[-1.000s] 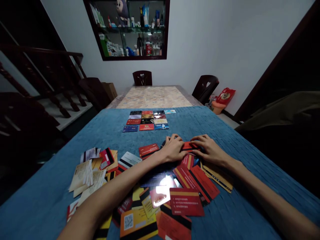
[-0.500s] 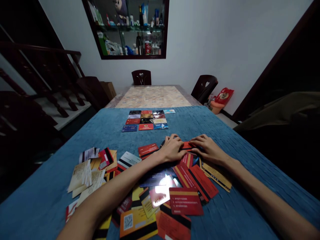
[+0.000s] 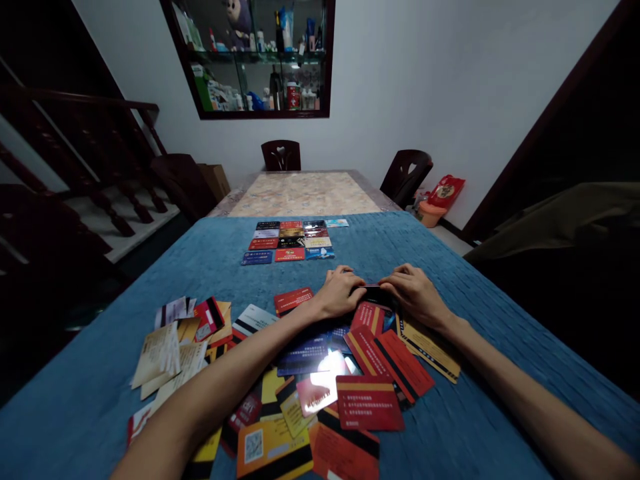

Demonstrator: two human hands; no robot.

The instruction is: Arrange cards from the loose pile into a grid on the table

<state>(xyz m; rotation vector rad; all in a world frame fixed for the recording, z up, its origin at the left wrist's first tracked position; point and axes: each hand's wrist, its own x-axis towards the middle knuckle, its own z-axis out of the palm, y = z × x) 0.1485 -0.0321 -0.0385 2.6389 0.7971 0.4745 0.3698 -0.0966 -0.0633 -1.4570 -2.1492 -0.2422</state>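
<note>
A plastic card [image 3: 371,289], seen nearly edge-on and looking dark, is held between my two hands at the far side of a loose pile. My left hand [image 3: 341,292] pinches its left end, fingers curled. At the right end my right hand [image 3: 416,295] is closed on the card in the same way. Under and before the hands lie scattered cards, among them a red card with a gold stripe [image 3: 369,403], a red card with a black stripe [image 3: 404,365], a yellow card [image 3: 434,350] and a dark blue card [image 3: 303,357]. My left forearm covers part of the pile.
Farther off, several cards lie in neat rows, with a blue card [image 3: 320,253] at the near right. Pale cards [image 3: 156,353] overlap at the left. A blue cloth [image 3: 475,393] covers the near table. Chairs [image 3: 407,175] stand around the far end.
The red card that lay flat between my hands is now tilted up, so its face no longer shows. Both hands have closed in on its ends.
</note>
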